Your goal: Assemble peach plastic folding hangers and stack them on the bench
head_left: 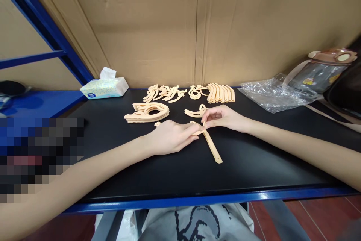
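Near the middle of the black table, my left hand (172, 137) is closed on a beige plastic piece, its fingers pointing right. My right hand (222, 118) pinches the same piece at its upper part, thumb and fingertips together. From between the hands a long beige arm (213, 146) of that piece slants down to the right. Part of the piece is hidden by my left fingers. Just behind my right hand lies a curved beige piece (193, 113). Behind my left hand sits a stack of beige folded pieces (148, 113).
Along the back lie curved beige pieces (163, 93), beige hooks (195, 92) and a row of beige arms (220, 93). A tissue box (105, 87) stands back left. Clear plastic wrap (272, 92) and a bottle (321, 71) are at the right. The blue table edge (180, 200) runs in front.
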Demonstrator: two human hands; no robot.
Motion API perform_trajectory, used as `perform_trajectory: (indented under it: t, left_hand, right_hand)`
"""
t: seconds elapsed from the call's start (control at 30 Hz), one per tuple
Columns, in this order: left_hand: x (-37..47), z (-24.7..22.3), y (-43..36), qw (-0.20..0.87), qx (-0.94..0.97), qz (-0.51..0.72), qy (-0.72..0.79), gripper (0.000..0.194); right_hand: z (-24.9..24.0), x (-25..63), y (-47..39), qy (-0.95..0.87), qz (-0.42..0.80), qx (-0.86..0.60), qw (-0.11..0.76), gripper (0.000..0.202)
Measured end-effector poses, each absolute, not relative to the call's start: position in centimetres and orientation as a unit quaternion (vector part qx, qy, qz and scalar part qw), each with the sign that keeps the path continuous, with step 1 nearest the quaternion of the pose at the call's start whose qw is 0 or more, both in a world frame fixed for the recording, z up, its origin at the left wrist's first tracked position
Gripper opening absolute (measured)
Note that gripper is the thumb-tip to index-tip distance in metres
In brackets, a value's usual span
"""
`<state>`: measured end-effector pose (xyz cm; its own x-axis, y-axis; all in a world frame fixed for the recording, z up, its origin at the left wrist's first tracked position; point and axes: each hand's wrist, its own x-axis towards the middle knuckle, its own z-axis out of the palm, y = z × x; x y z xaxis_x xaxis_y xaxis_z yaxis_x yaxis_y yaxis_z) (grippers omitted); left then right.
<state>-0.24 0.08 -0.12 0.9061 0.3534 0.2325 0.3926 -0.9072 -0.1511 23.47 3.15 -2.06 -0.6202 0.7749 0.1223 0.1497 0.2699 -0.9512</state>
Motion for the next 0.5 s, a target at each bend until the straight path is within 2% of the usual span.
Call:
perform_trajectory:
  t: [0.27, 0.5]
  left_hand:
    - [-0.18, 0.03, 0.01, 0.063, -0.965, -0.073, -0.242, 0.024]
    - [-0.16, -0.02, -0.05, 0.081, -0.966, -0.072, -0.234, 0.022]
  right_hand:
    - [-1.57, 23.12, 2.71, -0.720, 0.513, -0.343, 0.318, 0.023]
    - [-1.39, 23.01, 2.54, -0.714, 0.511, -0.356, 0.321, 0.023]
